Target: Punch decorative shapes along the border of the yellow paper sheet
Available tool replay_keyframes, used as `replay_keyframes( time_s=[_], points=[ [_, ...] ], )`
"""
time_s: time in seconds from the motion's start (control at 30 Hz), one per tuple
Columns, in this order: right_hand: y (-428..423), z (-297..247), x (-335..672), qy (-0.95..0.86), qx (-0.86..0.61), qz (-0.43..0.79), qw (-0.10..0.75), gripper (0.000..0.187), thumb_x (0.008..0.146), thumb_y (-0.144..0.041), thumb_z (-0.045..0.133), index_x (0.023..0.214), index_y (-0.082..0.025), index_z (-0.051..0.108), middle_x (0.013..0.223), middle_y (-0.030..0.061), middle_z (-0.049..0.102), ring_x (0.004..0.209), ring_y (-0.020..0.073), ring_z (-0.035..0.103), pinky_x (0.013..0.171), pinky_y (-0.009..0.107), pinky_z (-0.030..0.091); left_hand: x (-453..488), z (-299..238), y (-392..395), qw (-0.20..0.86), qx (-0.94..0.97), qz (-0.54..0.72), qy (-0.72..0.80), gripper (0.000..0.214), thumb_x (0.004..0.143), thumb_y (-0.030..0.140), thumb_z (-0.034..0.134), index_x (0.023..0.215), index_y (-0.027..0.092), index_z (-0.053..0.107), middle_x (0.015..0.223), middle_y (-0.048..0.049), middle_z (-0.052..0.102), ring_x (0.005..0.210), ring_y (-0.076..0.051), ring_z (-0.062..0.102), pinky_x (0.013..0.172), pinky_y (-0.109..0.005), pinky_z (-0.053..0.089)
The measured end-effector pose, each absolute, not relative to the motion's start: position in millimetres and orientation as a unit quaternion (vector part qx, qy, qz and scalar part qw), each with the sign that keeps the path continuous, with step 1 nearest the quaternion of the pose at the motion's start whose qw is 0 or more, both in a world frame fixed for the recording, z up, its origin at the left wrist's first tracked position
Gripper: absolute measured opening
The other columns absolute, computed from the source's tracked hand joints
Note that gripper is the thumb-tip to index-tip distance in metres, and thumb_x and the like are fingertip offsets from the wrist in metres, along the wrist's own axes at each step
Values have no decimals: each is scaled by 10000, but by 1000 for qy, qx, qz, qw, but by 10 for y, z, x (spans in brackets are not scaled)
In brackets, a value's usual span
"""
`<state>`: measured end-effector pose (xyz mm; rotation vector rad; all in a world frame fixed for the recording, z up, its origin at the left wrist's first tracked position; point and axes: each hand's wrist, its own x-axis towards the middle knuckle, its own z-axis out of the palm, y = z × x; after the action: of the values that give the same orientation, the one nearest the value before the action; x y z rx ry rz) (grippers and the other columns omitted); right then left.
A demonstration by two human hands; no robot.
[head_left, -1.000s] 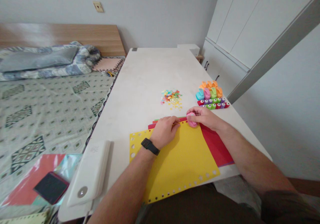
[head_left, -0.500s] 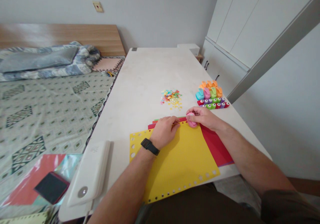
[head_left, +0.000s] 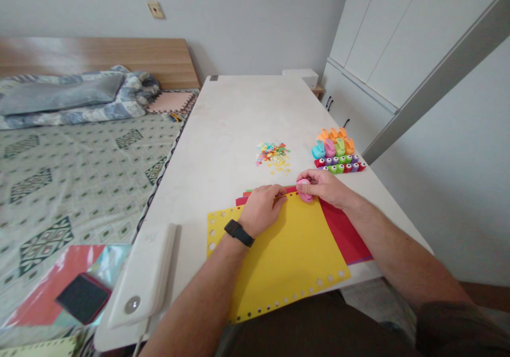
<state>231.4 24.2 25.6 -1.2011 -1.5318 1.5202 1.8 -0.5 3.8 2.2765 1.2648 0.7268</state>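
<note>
The pink craft punch (head_left: 305, 191) is pinched in the right hand (head_left: 324, 187), fingers wrapped over its top and pressed together, and it is held at the top edge of the yellow paper sheet (head_left: 287, 256). The left hand (head_left: 262, 210) is laid on that same edge with its fingers close together; whether the paper is gripped cannot be told. A black watch (head_left: 238, 233) is worn on the left wrist. Red paper (head_left: 342, 229) is stuck out beneath the yellow sheet at 3 o'clock. Small paper cut-outs (head_left: 273, 155) are scattered on the white table (head_left: 235, 112) at 12 o'clock from the hands, and rows of colored punches (head_left: 338, 152) are set at 1 o'clock. A white plastic case (head_left: 141, 274) is placed at 8 o'clock, and a bed (head_left: 79, 187) is seen beyond it at 9 o'clock.
</note>
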Motion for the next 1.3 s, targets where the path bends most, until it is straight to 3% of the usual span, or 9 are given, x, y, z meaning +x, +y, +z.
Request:
replay_keyframes(
  time_s=[0.4,0.67,1.03,1.3],
  points=[
    [305,176,2344,-575,-499,564,318,434,685,-482,878,914,-163,695,709,15,673,593,127,560,569,273,427,24,44,-13,224,824,260,452,73,937,204,590,971,204,654,922,-28,726,845,-183,656,771,-306,486],
    [270,226,2337,-587,-478,568,325,451,731,-506,849,991,-170,699,838,39,704,727,163,603,670,302,462,10,63,-24,225,822,261,453,85,936,202,583,978,205,657,923,-36,724,849,-186,659,759,-306,496],
    [381,272,2453,-544,-489,520,441,414,747,-596,810,846,-215,680,679,8,627,635,171,554,653,335,447,8,80,-29,228,822,253,457,89,939,193,577,978,194,657,935,-41,728,854,-184,661,774,-310,505],
    [392,269,2469,-528,-496,500,475,425,758,-609,796,753,-213,642,684,13,620,646,167,546,662,330,440,4,72,-27,229,821,256,456,93,941,198,572,979,195,657,932,-42,729,863,-187,666,788,-316,510]
  ],
)
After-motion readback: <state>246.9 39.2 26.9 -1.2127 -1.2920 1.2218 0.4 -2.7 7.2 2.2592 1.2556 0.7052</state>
